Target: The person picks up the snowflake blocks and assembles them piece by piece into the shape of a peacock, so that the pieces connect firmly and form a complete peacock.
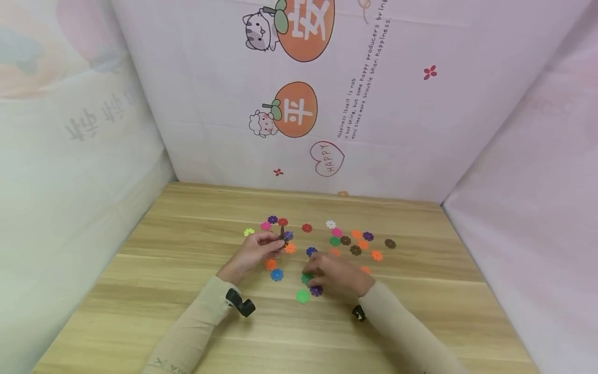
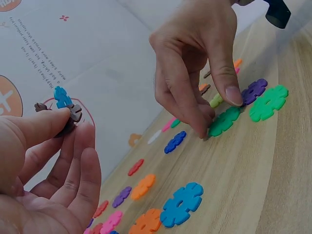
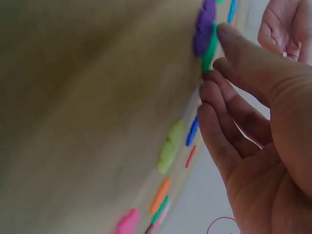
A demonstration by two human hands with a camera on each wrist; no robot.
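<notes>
My left hand (image 1: 254,253) is raised over the table and pinches a small cluster of joined brown snowflake discs (image 2: 75,113). A blue disc (image 2: 62,97) stands up behind them in the left wrist view; the fingers hide part of the cluster. Low over the table, my right hand (image 1: 340,272) has thumb and fingertips at opposite edges of a dark green snowflake disc (image 2: 224,122), which lies on or just above the wood. Beside it are a purple disc (image 2: 254,91) and a light green disc (image 2: 268,103).
Flat notched discs in many colours lie loose on the wooden table (image 1: 411,322). A blue disc (image 1: 277,275) and an orange disc (image 1: 271,265) are near the left hand; several brown and orange ones spread right. Printed cloth walls (image 1: 210,104) enclose the table's back and sides.
</notes>
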